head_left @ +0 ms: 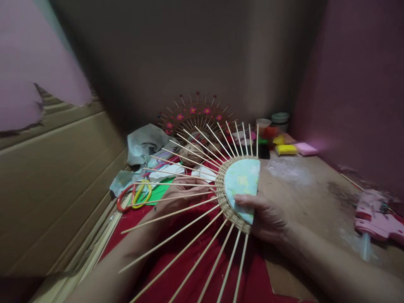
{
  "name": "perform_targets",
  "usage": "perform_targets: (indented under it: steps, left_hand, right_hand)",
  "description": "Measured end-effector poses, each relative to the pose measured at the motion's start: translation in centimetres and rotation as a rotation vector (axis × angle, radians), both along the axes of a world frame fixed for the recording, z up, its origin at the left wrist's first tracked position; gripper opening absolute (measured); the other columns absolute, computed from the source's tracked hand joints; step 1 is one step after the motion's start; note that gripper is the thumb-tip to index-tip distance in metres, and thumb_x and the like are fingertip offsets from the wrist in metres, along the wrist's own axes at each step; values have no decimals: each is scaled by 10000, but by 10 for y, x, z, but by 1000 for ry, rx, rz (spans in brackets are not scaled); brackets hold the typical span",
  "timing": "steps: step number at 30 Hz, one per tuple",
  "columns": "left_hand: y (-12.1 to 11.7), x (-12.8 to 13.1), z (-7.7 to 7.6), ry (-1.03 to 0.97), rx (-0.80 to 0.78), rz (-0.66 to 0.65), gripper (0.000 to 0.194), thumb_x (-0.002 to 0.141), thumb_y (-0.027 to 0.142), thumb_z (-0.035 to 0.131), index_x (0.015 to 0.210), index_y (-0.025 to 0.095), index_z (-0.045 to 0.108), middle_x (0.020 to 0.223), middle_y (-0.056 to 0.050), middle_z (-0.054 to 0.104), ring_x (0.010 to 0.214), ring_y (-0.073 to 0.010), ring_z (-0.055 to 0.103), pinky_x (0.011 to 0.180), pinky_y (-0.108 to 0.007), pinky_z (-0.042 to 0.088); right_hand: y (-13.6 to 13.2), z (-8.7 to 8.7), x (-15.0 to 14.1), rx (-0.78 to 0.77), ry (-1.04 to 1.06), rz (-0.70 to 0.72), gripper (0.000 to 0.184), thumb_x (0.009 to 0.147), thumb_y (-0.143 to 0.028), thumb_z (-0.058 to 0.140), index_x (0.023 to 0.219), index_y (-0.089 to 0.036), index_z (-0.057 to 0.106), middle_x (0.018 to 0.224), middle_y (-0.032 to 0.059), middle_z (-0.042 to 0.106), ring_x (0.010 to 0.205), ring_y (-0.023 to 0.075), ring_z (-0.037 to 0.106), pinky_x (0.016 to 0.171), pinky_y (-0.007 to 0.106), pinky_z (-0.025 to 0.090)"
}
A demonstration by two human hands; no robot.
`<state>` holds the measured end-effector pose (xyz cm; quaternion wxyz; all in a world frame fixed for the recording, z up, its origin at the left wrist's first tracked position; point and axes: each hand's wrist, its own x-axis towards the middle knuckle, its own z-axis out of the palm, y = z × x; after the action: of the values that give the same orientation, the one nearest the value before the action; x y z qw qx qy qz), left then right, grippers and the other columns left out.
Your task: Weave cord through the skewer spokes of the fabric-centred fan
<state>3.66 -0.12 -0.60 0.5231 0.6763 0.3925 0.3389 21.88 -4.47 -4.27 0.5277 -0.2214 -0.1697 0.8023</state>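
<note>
Head view: I found the fan [243,179] between both hands, its straight edge running away from the wearer and its sticks [170,214] spreading leftward and to both ends. The right hand [271,216] was clasping the fan at the near part of that edge, thumb on the blue pad [233,172]. The left hand [186,190] lay behind the sticks, fingertips beside the curved rim [221,189]; I could not tell whether they pinched anything.
</note>
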Motion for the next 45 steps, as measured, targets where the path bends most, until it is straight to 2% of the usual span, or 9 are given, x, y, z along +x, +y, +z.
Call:
perform_targets:
  steps: [5,9,12,18,25,31,36,39,45]
  left_hand:
    - [1,-1,-5,-47,-53,-71,203,692,245,685,850,117,684,888,-100,679,843,-240,621,750,-318,490]
    - [-5,4,-9,-50,-57,18,188,704,276,682,813,123,691,806,-86,689,740,-211,628,666,-289,491]
    - [-7,9,-13,-65,-59,75,181,702,286,687,817,147,689,825,-68,691,753,-199,630,678,-282,495]
    - [-7,13,-16,-198,-114,77,121,692,246,703,783,169,684,804,-43,686,702,-156,632,638,-245,502]
    - [-9,13,-13,-198,-162,90,128,678,238,709,763,145,687,792,-64,690,687,-169,633,631,-260,498]
    - [-5,10,-8,-76,-26,91,132,667,253,710,753,153,705,796,-57,694,764,-195,634,688,-265,491]
    - [-2,8,-11,-35,-37,106,162,664,277,700,747,138,687,753,-64,682,729,-206,625,659,-294,488]
    - [0,6,-13,19,-20,140,155,661,290,699,726,150,684,734,-53,678,689,-187,619,628,-278,483]
    - [11,-10,-5,89,67,101,160,687,306,683,746,158,683,738,-56,676,693,-177,619,653,-278,483]
  right_hand:
    - [2,1,7,-52,85,31,395,543,-179,664,931,-118,625,735,73,678,853,260,596,833,429,429]
    - [4,-1,7,16,34,63,507,477,-82,604,981,-132,617,732,65,678,857,270,596,836,436,426]
    - [4,-2,6,36,11,32,581,457,-65,586,1033,-140,597,734,57,678,861,270,595,838,432,427]
    - [3,0,6,49,0,43,606,462,-61,565,1061,-150,579,769,50,681,873,257,598,857,427,416]
    - [3,0,6,142,44,144,592,507,-91,542,1097,-145,558,850,80,676,910,274,591,846,454,419]
    - [1,0,5,164,-24,99,557,536,-104,601,1090,-149,568,790,76,682,886,271,602,840,439,430]
    - [-1,-3,7,224,19,235,549,544,-127,559,1093,-138,563,835,96,678,907,274,601,840,447,428]
    - [-1,-1,7,230,33,267,544,545,-139,542,1089,-129,559,854,105,674,920,279,598,842,452,425]
    - [1,-1,8,200,32,204,536,547,-107,552,1083,-135,563,797,81,681,868,254,616,849,436,425]
